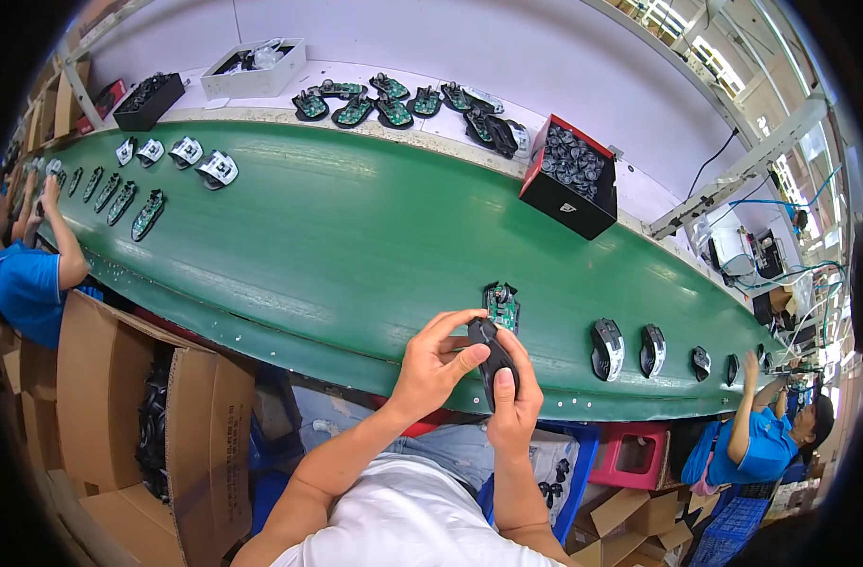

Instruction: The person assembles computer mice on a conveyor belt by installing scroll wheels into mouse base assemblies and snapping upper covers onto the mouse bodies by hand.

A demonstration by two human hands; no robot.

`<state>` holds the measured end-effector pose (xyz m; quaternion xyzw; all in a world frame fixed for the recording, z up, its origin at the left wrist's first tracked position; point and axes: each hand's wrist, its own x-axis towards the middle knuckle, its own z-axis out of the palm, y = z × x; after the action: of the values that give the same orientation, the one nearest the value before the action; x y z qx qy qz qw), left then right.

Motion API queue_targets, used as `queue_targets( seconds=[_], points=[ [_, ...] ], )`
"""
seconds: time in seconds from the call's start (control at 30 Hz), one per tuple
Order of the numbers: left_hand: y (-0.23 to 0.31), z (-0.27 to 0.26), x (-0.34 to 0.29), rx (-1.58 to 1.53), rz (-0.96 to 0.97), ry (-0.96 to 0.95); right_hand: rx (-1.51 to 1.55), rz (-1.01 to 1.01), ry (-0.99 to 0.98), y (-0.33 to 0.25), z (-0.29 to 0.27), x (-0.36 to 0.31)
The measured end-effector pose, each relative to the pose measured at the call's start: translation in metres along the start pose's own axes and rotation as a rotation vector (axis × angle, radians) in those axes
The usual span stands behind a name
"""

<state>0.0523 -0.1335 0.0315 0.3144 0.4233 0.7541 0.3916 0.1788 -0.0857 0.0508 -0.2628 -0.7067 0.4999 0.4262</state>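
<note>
Both hands hold a black computer mouse shell [494,367] above the near edge of the green belt. My left hand [433,367] grips it from the left, thumb laid across its surface. My right hand [514,389] wraps its right side and lower end, with the thumb along the face. Just beyond the fingers, a mouse base with a green circuit board [500,300] lies on the belt, partly covered by the hands. To the right stand assembled black-and-silver mice [607,350].
Board-fitted mouse bases [148,215] and white-topped shells [217,169] lie on the belt [356,236] at left. A black-and-red box [568,203] of small dark parts overhangs the far edge. Cardboard cartons [209,444] stand at lower left. Co-workers in blue sit at both sides.
</note>
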Motion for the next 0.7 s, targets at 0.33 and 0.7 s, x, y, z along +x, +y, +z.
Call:
queue_targets(
  seconds=[0.33,0.7],
  points=[
    [-0.008,-0.006,-0.004,0.084,-0.007,0.072,0.031,0.088,-0.081,0.005,-0.006,0.009],
    [-0.001,-0.024,-0.002,-0.134,0.299,-0.175,-0.08,-0.414,-0.175,-0.005,-0.021,0.024]
  ],
)
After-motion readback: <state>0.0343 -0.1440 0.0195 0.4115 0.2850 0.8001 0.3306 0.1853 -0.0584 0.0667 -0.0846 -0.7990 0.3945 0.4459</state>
